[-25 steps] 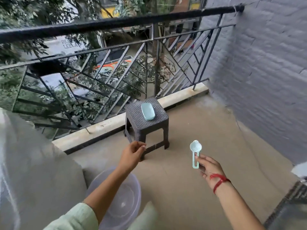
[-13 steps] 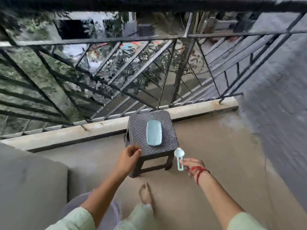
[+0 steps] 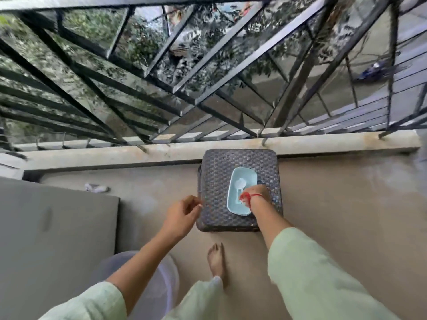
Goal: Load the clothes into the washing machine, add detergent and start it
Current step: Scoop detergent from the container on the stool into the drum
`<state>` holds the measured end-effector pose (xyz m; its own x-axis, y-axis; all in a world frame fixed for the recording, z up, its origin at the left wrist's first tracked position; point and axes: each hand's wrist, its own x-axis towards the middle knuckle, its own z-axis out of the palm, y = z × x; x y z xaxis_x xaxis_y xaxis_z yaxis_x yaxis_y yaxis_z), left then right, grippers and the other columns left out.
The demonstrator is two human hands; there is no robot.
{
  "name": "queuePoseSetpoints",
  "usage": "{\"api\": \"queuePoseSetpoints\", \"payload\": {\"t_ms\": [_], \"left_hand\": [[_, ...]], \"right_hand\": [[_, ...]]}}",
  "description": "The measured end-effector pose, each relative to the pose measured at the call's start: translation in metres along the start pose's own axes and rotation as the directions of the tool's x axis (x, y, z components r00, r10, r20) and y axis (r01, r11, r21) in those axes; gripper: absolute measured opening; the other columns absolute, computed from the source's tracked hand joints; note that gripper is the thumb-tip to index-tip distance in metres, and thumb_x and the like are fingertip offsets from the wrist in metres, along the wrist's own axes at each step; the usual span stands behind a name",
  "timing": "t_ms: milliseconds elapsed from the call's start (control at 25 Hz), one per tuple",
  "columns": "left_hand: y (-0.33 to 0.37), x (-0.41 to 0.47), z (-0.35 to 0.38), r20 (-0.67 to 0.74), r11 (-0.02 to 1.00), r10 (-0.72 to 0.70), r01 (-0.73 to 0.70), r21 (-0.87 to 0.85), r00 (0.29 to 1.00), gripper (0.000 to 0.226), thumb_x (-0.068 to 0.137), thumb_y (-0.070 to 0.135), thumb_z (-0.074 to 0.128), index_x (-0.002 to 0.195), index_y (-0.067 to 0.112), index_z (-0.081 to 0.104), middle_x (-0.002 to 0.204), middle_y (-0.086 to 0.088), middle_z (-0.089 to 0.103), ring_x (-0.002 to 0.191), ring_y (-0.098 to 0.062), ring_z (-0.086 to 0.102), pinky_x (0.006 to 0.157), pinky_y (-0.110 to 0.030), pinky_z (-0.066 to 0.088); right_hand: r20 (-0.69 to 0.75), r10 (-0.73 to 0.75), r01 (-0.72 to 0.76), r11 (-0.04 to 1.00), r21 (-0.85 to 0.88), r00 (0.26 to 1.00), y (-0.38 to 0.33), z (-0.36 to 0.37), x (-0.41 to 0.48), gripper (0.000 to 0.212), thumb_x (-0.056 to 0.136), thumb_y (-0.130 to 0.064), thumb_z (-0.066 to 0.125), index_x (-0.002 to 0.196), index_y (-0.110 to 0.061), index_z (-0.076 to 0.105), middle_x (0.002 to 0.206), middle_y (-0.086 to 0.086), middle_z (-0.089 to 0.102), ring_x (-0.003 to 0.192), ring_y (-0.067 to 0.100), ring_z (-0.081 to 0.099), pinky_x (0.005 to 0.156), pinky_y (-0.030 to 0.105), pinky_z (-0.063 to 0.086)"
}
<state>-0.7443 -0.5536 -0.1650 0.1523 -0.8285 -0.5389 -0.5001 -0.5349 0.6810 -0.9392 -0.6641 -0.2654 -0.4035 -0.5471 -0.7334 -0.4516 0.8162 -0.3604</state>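
**Stool.** A dark woven stool (image 3: 217, 172) stands on the balcony floor (image 3: 335, 215). Its far edge lies against the curb (image 3: 323, 142) under the railing (image 3: 208, 88).

**Box.** A teal box (image 3: 246, 175) lies on the stool top, right of centre, with its long axis running from the near edge to the far edge.

**Scoop.** The white scoop (image 3: 240, 183) is over the box, on or just above its surface. The bowl points toward the stool's far edge and the handle runs back to the right hand.

**Right hand.** The right hand (image 3: 257, 192) is over the stool, at the right side of the box. Its fingers are curled down and grip the scoop handle. Blur hides the exact finger placement. A red thread (image 3: 250, 196) circles the wrist.

**Left hand.** The left hand (image 3: 182, 215) is just beside the stool's left edge. The fingers are loosely curled and hold nothing. Whether the fingertips touch the stool cannot be determined.

**Surroundings.**
- A bare foot (image 3: 216, 259) stands on the floor near the stool's near edge.
- A translucent round basin (image 3: 168, 285) lies on the floor, near-left of the stool, partly under the left forearm.
- A grey flat-topped unit (image 3: 57, 227) stands well left of the stool.
- A small white object (image 3: 96, 187), too blurred to identify, lies on the floor left of the stool, near the curb.
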Motion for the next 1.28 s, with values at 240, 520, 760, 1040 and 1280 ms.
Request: {"api": "queuePoseSetpoints", "payload": {"t_ms": [240,520,760,1040,1280], "left_hand": [[-0.013,-0.025,0.003,-0.012,0.998,-0.013,0.014,0.057,1.0,0.014,0.088,0.009,0.056,0.088,0.021,0.063,0.061,0.004,0.053,0.048,0.001,0.045,0.049,-0.016,0.033],[0.009,-0.081,0.01,-0.034,0.993,0.108,-0.106,0.047,0.994,0.012,0.09,0.012,0.055,0.098,0.015,0.064,0.066,0.008,0.054,0.057,-0.002,0.046,0.05,-0.01,0.034],[-0.01,-0.206,-0.001,-0.14,0.97,0.219,-0.231,-0.073,0.966,0.017,0.09,0.012,0.058,0.082,0.027,0.06,0.072,0.003,0.062,0.063,-0.005,0.054,0.065,-0.026,0.045],[-0.069,-0.369,-0.029,-0.25,0.921,0.335,-0.372,-0.119,0.909,0.015,0.089,0.015,0.063,0.086,0.029,0.062,0.08,0.011,0.065,0.071,0.008,0.06,0.069,-0.012,0.045],[-0.141,-0.476,-0.1,-0.568,0.908,0.215,-0.377,-0.184,0.794,0.008,0.079,0.026,0.066,0.084,0.033,0.065,0.077,0.012,0.07,0.071,0.005,0.062,0.069,-0.014,0.049]], "right_hand": [[-0.09,-0.088,0.087,0.996,-0.019,0.992,0.01,-0.021,-0.034,0.02,0.088,-0.007,0.055,0.104,0.0,0.065,0.107,0.015,0.068,0.097,0.032,0.064,0.072,0.028,0.048],[-0.291,-0.364,0.447,0.841,0.306,0.885,0.064,-0.061,-0.126,0.015,0.079,0.0,0.059,0.086,-0.009,0.069,0.091,0.011,0.07,0.077,0.018,0.058,0.069,0.023,0.044],[-0.298,-0.408,0.495,0.802,0.334,0.863,0.152,-0.091,-0.223,0.017,0.075,-0.008,0.067,0.075,-0.025,0.062,0.093,0.009,0.07,0.089,0.027,0.064,0.085,0.035,0.05],[-0.206,-0.68,0.708,0.648,0.281,0.703,0.178,-0.076,-0.362,0.016,0.077,-0.012,0.069,0.093,-0.014,0.067,0.094,0.006,0.064,0.085,0.023,0.059,0.076,0.028,0.045],[0.113,-0.82,0.78,0.569,0.261,0.56,0.201,-0.003,-0.466,0.021,0.078,-0.011,0.068,0.072,-0.029,0.06,0.099,0.01,0.066,0.093,0.026,0.062,0.084,0.035,0.048]]}}
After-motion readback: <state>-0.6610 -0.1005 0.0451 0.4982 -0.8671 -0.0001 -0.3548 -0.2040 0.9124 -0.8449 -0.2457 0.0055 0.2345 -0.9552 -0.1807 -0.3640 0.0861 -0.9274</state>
